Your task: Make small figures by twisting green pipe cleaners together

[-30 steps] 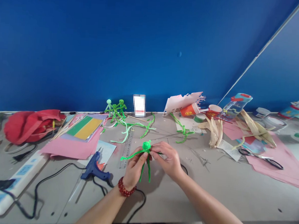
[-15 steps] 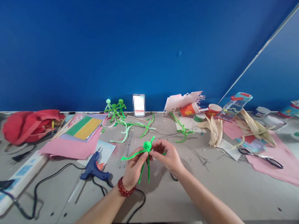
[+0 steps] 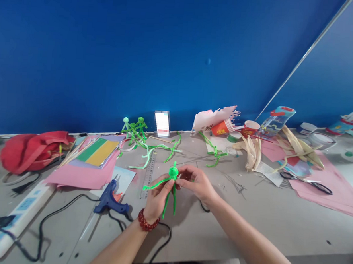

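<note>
Head cam, grn fig (image 3: pixel 173 172), upright, in L hand (image 3: pixel 157 197)

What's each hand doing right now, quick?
Left hand: closed, pinching the green pipe-cleaner figure.
Right hand: fingers bent in at the figure's other side; I can't tell if they grip it.

Three standing green figures (image 3: pixel 132 131) (one paler) — one glue gun (image 3: pixel 109 199), one ruler (image 3: pixel 149 176)
</note>
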